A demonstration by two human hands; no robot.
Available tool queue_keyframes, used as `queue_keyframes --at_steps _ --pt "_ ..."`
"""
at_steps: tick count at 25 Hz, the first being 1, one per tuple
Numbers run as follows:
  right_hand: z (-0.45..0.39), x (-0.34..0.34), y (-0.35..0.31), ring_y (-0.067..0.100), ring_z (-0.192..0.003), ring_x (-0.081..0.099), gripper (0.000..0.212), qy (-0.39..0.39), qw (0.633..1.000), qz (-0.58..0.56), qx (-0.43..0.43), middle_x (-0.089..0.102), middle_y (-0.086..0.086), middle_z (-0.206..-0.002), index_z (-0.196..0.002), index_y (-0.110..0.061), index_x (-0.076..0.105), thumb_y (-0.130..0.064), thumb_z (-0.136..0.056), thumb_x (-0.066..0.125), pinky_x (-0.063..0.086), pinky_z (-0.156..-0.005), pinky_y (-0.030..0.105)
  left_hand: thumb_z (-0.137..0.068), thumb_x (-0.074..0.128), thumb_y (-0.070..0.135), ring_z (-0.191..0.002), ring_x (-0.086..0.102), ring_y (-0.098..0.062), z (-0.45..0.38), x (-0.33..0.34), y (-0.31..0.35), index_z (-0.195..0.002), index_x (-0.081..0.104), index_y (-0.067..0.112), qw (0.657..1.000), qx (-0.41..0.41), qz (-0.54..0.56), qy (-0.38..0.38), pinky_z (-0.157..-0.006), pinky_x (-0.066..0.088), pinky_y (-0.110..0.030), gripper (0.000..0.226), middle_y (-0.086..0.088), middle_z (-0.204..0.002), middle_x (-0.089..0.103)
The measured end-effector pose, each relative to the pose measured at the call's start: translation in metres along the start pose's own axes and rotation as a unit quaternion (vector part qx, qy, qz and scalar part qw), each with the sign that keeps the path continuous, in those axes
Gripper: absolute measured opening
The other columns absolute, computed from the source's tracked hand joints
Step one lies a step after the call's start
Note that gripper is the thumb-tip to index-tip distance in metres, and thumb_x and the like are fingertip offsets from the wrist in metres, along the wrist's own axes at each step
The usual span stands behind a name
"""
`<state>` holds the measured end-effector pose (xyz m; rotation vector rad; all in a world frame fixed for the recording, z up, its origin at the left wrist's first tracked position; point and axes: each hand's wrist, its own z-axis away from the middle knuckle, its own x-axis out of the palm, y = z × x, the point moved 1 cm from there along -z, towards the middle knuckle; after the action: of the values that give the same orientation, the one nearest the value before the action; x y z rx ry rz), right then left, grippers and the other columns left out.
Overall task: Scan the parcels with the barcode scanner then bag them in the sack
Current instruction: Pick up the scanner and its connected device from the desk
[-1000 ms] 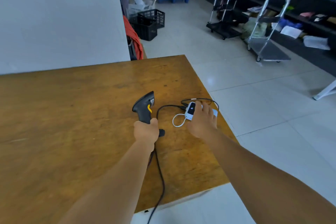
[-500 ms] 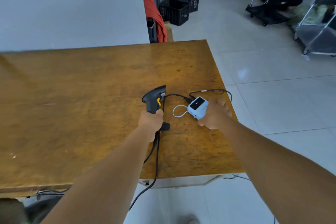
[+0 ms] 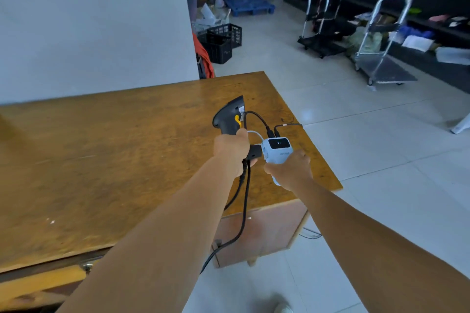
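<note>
Both my arms stretched forward over surface [image 3: 127,150]; left hand [image 3: 231,150] wrapped round barcode scanner [image 3: 230,115] handle; right hand [image 3: 290,169] gripping pale-blue device [image 3: 276,151], cables plugged in.

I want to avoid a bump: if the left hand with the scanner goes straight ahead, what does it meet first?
Probably nothing: ahead of the left hand and barcode scanner lies only bare wooden table, then the white wall. Depth is unclear.

Two bare forearms, no sleeves, unadorned hands.
</note>
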<state>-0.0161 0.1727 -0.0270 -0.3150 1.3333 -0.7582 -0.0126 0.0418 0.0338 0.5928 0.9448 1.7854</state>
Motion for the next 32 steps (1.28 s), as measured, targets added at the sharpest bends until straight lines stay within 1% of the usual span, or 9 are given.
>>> queue_keyframes --at_steps 4,10,14,18,20,23,25,29,32 --pt "0.040 -0.026 0.002 0.027 -0.106 0.049 0.080 0.061 0.996 -0.067 0.023 0.038 0.009 -0.113 -0.132 -0.004 0.033 -0.036 -0.072 0.074 0.051 -0.075 0.035 -0.095 0.053 0.023 -0.065 0.059 -0.027 0.038 0.013 0.004 -0.121 0.047 0.004 0.998 0.045 0.003 -0.052 -0.034 0.046 -0.023 0.033 -0.015 -0.092 0.056" --pt "0.072 -0.078 0.026 0.030 -0.106 0.052 0.073 0.150 0.980 -0.114 0.066 0.034 0.004 -0.104 -0.126 -0.005 0.037 -0.036 -0.071 0.073 0.052 -0.085 0.043 -0.093 0.053 0.022 -0.061 0.059 -0.027 0.090 0.056 0.003 -0.120 0.044 0.004 0.990 0.087 -0.016 -0.112 -0.032 0.043 -0.021 0.033 -0.018 -0.102 0.058" --pt "0.077 -0.104 0.046 0.028 -0.102 0.053 0.074 0.157 0.977 -0.128 0.071 0.037 0.005 -0.105 -0.127 -0.006 0.038 -0.035 -0.070 0.075 0.053 -0.078 0.038 -0.095 0.052 0.021 -0.051 0.047 -0.021 0.094 0.073 -0.011 -0.120 0.044 -0.001 0.986 0.113 -0.068 -0.097 -0.028 0.032 -0.014 0.035 -0.012 -0.081 0.051" --pt "0.070 -0.100 0.051 0.027 -0.101 0.054 0.076 0.120 0.984 -0.125 0.052 0.038 0.005 -0.105 -0.127 -0.006 0.038 -0.035 -0.069 0.077 0.054 -0.076 0.037 -0.096 0.051 0.022 -0.059 0.043 -0.019 0.075 0.075 -0.029 -0.129 0.040 0.005 0.989 0.100 -0.096 -0.042 -0.025 0.030 -0.018 0.038 -0.014 -0.094 0.052" --pt "0.064 -0.090 0.049 0.026 -0.102 0.054 0.078 0.097 0.988 -0.118 0.035 0.038 0.005 -0.106 -0.128 -0.006 0.038 -0.037 -0.068 0.078 0.055 -0.079 0.038 -0.095 0.054 0.022 -0.078 0.057 -0.027 0.062 0.070 -0.034 -0.129 0.038 0.007 0.992 0.093 -0.080 -0.015 -0.035 0.041 -0.026 0.040 -0.018 -0.115 0.056" --pt "0.056 -0.065 0.038 0.025 -0.107 0.052 0.087 0.051 0.992 -0.116 0.006 0.042 0.008 -0.118 -0.135 -0.006 0.034 -0.040 -0.067 0.078 0.052 -0.085 0.038 -0.092 0.059 0.023 -0.095 0.062 -0.036 0.040 0.046 -0.040 -0.126 0.039 0.009 0.994 0.086 -0.042 0.042 -0.055 0.054 -0.037 0.042 -0.017 -0.117 0.058" --pt "0.056 -0.044 0.024 0.022 -0.105 0.051 0.086 0.014 0.993 -0.116 -0.018 0.043 0.007 -0.122 -0.134 -0.007 0.035 -0.039 -0.067 0.078 0.053 -0.083 0.037 -0.091 0.060 0.024 -0.091 0.060 -0.035 0.030 0.018 -0.043 -0.125 0.039 0.009 0.993 0.082 -0.034 0.073 -0.073 0.056 -0.044 0.042 -0.016 -0.114 0.058" --pt "0.070 0.003 -0.012 0.026 -0.100 0.056 0.081 -0.066 0.990 -0.118 -0.051 0.045 0.008 -0.120 -0.129 -0.005 0.038 -0.040 -0.067 0.077 0.054 -0.075 0.037 -0.095 0.057 0.024 -0.076 0.049 -0.026 0.028 -0.050 -0.056 -0.110 0.037 0.009 0.981 0.094 -0.053 0.164 -0.062 0.042 -0.036 0.030 -0.011 -0.097 0.048" --pt "0.092 0.043 -0.036 0.023 -0.092 0.056 0.076 -0.121 0.983 -0.116 -0.080 0.046 0.008 -0.117 -0.124 -0.005 0.040 -0.039 -0.067 0.078 0.049 -0.063 0.033 -0.095 0.055 0.023 -0.077 0.052 -0.027 0.034 -0.100 -0.073 -0.119 0.038 0.006 0.970 0.076 -0.054 0.223 -0.063 0.044 -0.035 0.035 -0.010 -0.099 0.050"
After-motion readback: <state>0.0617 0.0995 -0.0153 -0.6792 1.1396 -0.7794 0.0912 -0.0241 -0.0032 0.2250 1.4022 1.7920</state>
